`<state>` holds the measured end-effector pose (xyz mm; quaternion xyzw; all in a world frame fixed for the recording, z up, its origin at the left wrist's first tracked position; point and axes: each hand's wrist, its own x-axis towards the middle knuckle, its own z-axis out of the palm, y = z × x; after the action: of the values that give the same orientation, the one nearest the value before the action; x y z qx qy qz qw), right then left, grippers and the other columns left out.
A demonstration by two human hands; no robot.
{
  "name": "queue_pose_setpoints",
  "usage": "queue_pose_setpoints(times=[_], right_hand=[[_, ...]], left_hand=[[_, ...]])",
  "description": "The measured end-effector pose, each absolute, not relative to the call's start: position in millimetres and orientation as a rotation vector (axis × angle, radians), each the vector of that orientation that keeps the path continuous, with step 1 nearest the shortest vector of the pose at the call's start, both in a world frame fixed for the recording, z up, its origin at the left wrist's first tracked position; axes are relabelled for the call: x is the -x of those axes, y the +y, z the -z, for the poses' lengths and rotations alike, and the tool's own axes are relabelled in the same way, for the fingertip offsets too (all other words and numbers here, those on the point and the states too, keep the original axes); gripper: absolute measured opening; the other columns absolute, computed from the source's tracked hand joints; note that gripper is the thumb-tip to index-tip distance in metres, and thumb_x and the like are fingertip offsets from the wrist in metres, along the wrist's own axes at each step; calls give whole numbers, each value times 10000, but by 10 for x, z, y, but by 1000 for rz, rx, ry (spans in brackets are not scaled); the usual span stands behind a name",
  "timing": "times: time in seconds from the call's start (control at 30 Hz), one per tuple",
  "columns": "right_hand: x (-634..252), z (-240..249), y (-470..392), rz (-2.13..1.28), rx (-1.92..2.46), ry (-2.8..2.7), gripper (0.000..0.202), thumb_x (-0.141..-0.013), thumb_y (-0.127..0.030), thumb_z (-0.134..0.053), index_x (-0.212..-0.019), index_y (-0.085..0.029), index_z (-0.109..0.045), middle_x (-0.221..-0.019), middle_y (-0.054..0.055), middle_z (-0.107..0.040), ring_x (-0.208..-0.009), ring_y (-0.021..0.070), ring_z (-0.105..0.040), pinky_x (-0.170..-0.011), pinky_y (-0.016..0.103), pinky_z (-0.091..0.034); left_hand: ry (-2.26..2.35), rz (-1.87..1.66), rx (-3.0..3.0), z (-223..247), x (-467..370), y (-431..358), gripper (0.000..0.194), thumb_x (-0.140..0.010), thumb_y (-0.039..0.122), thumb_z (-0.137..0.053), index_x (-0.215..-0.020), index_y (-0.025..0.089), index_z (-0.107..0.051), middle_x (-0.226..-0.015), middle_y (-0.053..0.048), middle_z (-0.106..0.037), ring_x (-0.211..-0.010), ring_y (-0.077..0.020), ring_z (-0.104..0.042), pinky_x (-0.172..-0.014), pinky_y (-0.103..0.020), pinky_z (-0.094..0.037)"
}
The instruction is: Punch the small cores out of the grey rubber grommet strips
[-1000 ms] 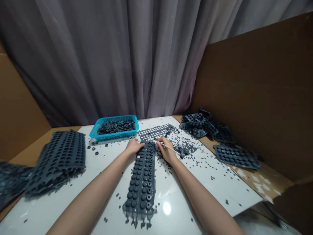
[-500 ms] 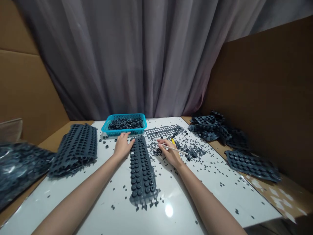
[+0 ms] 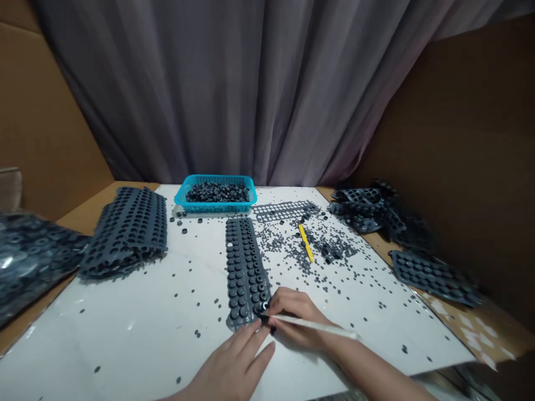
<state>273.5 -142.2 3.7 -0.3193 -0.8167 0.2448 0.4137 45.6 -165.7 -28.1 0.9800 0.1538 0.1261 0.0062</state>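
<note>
A dark grey rubber sheet (image 3: 242,267) with rows of round raised knobs lies lengthwise on the white table (image 3: 150,328). At its near end, my left hand (image 3: 236,356) has its fingers stretched out, the tips touching the sheet's edge. My right hand (image 3: 301,317) is closed around a thin white stick (image 3: 317,326), gripped like a pen. The tip of that stick meets the knobs at the sheet's near right corner, close to my left fingertips. My fingers partly hide this corner, so the exact contact cannot be made out.
A blue basket (image 3: 215,209) of small black parts stands at the back. Beside it lies a perforated sheet (image 3: 284,211). A yellow tool (image 3: 306,243) rests among scattered dark discs. Stacked sheets (image 3: 125,234) and a plastic bag (image 3: 37,267) are left; more sheets (image 3: 434,275) lie right.
Both hands have moved toward me, from the far part of the knobbed sheet and its right side to its near end. The white stick's tip now meets the near right corner.
</note>
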Motion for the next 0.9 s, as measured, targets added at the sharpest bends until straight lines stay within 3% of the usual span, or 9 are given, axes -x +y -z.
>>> queue_pose_setpoints(times=[0.13, 0.33, 0.53, 0.67, 0.9], right_hand=[[-2732, -65, -1496, -535, 724, -2118, 57, -882, -171, -540, -877, -156, -595, -726, 86, -659, -688, 157, -589, -612, 263, -480], [-2720, -106, -1467, -458, 724, -2183, 91, -908, -185, -507, -856, -154, -574, -728, 79, -639, -700, 151, -586, -620, 266, -496], [-2778, -4, -1423, -152, 642, -2377, 52, -897, -191, -564, -891, -143, -585, -1076, 137, -677, -1070, 206, -571, -872, 345, -535], [-2795, 94, -1431, 54, 631, -2451, 31, -872, -131, -597, -893, -143, -579, -1126, 117, -677, -1075, 203, -575, -876, 367, -539], [-2862, 118, -1407, -43, 853, -2377, 92, -912, -129, -519, -978, -166, -572, -1219, 121, -628, -1175, 204, -534, -908, 384, -543]], left_hand=[[559, -273, -2824, 335, -432, -1664, 689, -839, 445, -568, -1406, 130, -335, -1496, -180, -287, -1348, -376, -287, -1031, -445, -391], [653, -24, -2590, 35, -442, -1700, 735, -724, 310, -635, -1395, 149, -382, -1524, -143, -229, -1383, -363, -198, -1089, -480, -303], [670, -2, -2541, -155, -480, -1691, 689, -734, 272, -606, -1377, 107, -422, -1491, -186, -284, -1372, -370, -226, -1086, -498, -298], [643, -18, -2534, -85, -462, -1686, 760, -683, 253, -618, -1397, 118, -395, -1504, -179, -261, -1372, -376, -221, -1093, -499, -286], [621, 112, -2498, -83, -462, -1654, 904, -595, 268, -631, -1435, 122, -330, -1539, -159, -156, -1391, -377, -141, -1106, -509, -236]])
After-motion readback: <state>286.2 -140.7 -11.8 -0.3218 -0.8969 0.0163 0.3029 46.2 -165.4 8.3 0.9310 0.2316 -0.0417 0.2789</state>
